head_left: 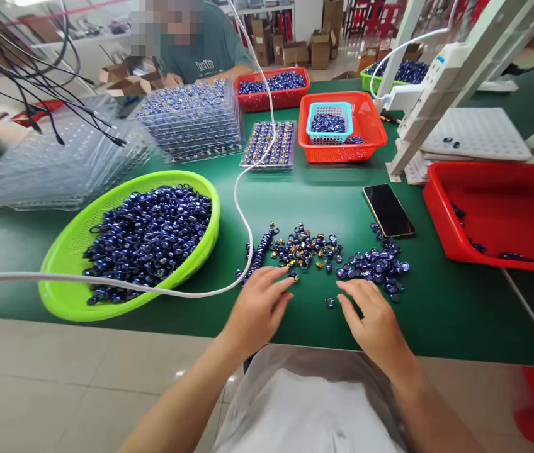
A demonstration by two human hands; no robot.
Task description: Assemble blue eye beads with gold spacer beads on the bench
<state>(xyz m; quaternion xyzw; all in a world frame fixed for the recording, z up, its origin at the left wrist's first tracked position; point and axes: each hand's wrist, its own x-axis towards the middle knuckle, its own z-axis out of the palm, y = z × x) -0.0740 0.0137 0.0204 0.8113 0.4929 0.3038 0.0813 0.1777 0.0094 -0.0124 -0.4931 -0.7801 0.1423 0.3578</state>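
My left hand (260,305) hovers over the near part of the green table, thumb and fingers apart, with nothing visible in it. Just beyond its fingertips sits a small dark-blue and gold piece (294,276). Past that hand runs a slanted row of dark-blue shiny rings (260,251). My right hand (371,314) is also open, its fingertips close to a pile of small dark-blue caps (373,265). One loose blue cap (330,302) lies just left of its thumb. Between and beyond the hands is a heap of blue and gold pieces (302,245).
A green basket (54,277) of dark-blue rings stands left, crossed by a white cable (201,294). A phone (390,211) and red tray (507,261) are right. Stacked clear trays (196,119) and an orange basket (368,151) stand farther back. A person (210,50) sits opposite.
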